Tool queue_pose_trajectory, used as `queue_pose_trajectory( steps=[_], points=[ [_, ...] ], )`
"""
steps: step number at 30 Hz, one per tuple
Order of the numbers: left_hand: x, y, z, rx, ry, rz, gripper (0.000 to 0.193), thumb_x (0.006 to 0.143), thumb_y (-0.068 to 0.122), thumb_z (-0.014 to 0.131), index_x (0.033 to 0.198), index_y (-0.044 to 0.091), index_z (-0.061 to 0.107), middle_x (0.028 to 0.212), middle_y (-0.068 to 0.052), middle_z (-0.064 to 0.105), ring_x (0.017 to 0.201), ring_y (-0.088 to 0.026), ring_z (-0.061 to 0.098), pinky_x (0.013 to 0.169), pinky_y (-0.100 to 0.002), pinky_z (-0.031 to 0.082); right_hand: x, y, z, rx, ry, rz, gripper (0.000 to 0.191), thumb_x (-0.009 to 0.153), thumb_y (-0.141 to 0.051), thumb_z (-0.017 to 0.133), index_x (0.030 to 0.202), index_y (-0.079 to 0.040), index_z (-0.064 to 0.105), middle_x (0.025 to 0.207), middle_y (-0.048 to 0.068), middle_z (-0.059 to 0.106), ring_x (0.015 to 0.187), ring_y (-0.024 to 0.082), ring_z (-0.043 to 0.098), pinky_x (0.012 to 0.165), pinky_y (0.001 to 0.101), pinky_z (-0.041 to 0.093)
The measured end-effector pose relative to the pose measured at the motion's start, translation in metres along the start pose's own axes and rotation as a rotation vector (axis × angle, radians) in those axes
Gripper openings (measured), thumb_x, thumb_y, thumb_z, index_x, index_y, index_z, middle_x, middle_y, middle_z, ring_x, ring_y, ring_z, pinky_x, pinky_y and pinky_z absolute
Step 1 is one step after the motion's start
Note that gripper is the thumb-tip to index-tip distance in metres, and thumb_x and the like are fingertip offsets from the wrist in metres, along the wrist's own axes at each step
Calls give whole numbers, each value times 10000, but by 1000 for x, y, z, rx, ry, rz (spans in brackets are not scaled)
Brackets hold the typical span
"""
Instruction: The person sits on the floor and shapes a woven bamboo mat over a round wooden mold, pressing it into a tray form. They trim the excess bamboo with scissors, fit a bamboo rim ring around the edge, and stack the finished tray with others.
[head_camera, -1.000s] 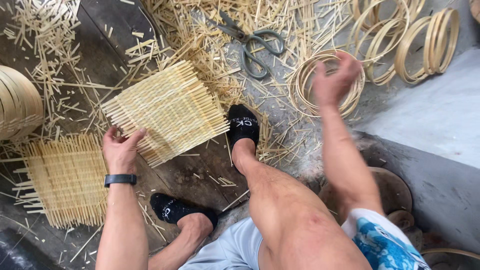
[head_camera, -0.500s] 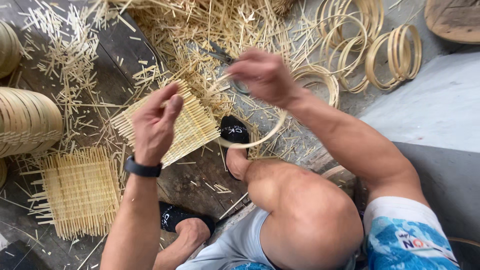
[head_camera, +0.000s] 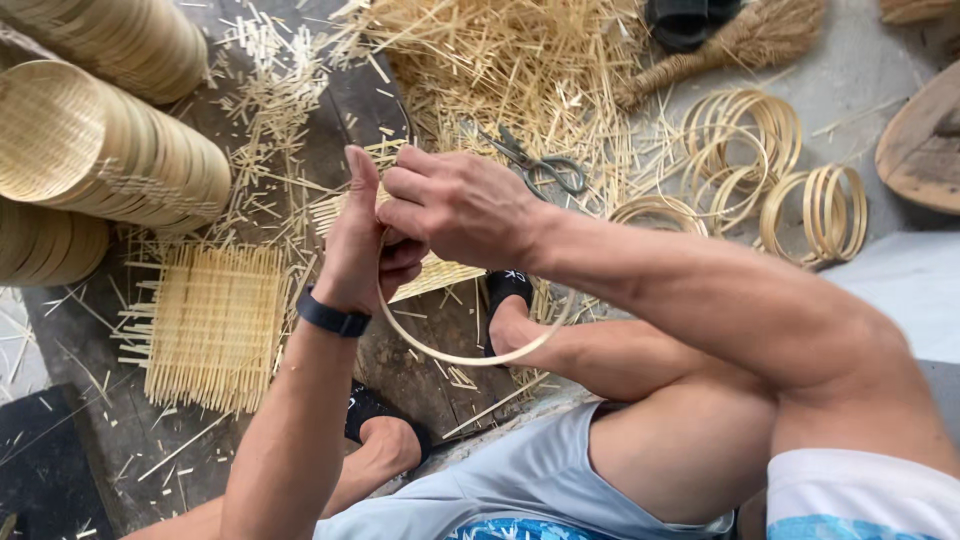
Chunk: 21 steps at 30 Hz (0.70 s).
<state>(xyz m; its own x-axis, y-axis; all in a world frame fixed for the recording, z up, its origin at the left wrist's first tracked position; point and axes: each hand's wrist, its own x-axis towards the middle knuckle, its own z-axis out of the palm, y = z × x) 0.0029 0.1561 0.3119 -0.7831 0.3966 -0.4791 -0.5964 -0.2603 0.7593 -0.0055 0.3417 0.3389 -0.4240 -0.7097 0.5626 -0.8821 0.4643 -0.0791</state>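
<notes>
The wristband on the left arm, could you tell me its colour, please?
The wristband is black, shown in the head view.

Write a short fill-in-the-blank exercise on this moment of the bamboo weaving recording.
1. Both hands grip a thin bamboo ____.
2. The left hand wears a black ____ at the wrist.
3. Beyond the right hand, a pair of ____ lies on the bamboo strips.
4. The square woven mat lies ____ of the left forearm.

Missing words: hoop; band; scissors; left

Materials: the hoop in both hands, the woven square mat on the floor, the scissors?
Thin pale round hoop: looks like bent bamboo strip, unfinished, matte straw colour. Square woven mat: flat pale splints, likely bamboo, raw ends sticking out. Grey scissors: apparently bare metal, dull sheen on blades and loops.
</notes>
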Motion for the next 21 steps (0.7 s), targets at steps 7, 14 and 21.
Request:
queue_pose_trajectory(
  steps=[7, 14, 21],
  points=[
    [6, -34, -24, -165, 33, 62, 621, 905, 750, 507, 623, 207, 399, 510, 86, 350, 397, -58, 326, 339, -246, 252, 8, -4, 15, 128, -40, 163, 120, 891, -163, 716, 865, -51, 680, 832, 70, 633, 811, 200, 638, 653, 296, 572],
    [14, -31, -68, -720, 57, 548, 356, 955, 445, 693, 961, 89, 703, 633, 21, 494, 573, -99, 448, 553, -270, 386, -29, 35, 14, 1474, 299, 1141, 449, 1028, -420, 553, 1044, 2, 703, 816, 80, 683, 740, 190, 689, 684, 375, 638],
    [10, 6, -95, -173, 62, 86, 327, 940, 328, 674, 772, 48, 691, 506, 78, 403, 433, -54, 366, 409, -221, 307, -56, 39, 71, 1820, 229, 1205, 469, 1076, -365, 633, 720, -60, 621, 579, -7, 381, 544, 109, 359, 448, 255, 268]
  ],
)
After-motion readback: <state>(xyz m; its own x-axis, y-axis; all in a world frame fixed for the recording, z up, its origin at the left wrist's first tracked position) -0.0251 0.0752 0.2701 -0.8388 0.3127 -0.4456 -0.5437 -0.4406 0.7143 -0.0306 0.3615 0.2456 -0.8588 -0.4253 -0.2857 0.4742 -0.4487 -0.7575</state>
